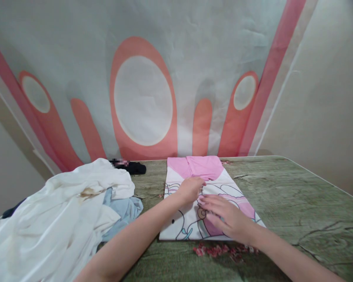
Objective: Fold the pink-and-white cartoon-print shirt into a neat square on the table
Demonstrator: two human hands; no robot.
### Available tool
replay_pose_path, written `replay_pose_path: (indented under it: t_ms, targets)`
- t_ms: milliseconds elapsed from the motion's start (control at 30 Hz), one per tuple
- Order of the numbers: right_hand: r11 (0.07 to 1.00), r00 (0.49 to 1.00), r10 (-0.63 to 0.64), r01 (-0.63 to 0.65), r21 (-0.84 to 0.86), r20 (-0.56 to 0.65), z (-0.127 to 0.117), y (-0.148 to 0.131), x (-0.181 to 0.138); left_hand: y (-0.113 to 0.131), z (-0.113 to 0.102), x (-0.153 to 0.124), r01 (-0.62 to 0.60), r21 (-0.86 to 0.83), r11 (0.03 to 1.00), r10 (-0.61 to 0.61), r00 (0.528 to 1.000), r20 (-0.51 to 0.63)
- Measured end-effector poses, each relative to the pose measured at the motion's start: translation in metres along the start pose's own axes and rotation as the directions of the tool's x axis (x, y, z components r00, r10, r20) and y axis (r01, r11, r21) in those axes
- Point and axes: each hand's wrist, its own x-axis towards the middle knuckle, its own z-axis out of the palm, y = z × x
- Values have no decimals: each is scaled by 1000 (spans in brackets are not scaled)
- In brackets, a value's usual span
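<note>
A pink and white garment (208,188) with a cartoon print lies folded flat on the green patterned table (297,203). My left hand (191,188) rests on its middle with fingers curled down onto the fabric. My right hand (223,217) lies flat on the print just below, fingers stretched out and pointing left. Both hands touch the cloth; neither lifts it.
A heap of white clothes (55,219) with a light blue piece (125,209) covers the table's left side. A small black item (133,167) lies at the back edge. Behind stands a wall (144,78) with red and white ovals.
</note>
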Motion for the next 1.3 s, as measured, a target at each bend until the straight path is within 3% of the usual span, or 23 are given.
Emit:
replay_pose_path:
  t_ms: [67, 133, 200, 300, 400, 600, 833, 967, 1167, 1300]
  targets:
    - [994, 976, 92, -101, -38, -196, -4, 28, -1, 9, 4, -8, 3, 65, 998, -4, 1000, 20]
    - [985, 952, 129, -155, -77, -277, -5, 55, -4, 16, 8, -16, -25, 95, 995, 22, 999, 27]
    - [976, 960, 135, -172, -137, -244, -1, 76, -9, 20, 11, -22, -79, 91, 993, 74, 995, 61]
    - [949, 980, 178, -194, -249, -85, 8, 90, -14, 26, 15, -27, -101, 88, 991, 88, 986, 139]
    - [909, 967, 255, -240, -339, 0, 15, 91, -17, 29, 15, -28, -75, 105, 992, 56, 982, 178]
    - [874, 955, 297, -273, -402, -3, 12, 83, -17, 18, 3, -39, -12, 157, 987, -14, 987, 160]
    - [871, 953, 303, -273, -410, 10, 7, 77, -17, -5, -13, -75, 32, 188, 982, -69, 979, 194]
    - [871, 963, 267, -255, -420, -32, 6, 69, -18, -1, -24, -102, 30, 173, 984, -67, 974, 216]
    - [909, 971, 230, -189, -371, 69, 12, 61, -19, 7, -33, -130, 51, 133, 990, -86, 957, 278]
    - [926, 970, 228, -188, -326, 87, 8, 69, -31, 5, -41, -146, 52, 51, 997, -64, 959, 277]
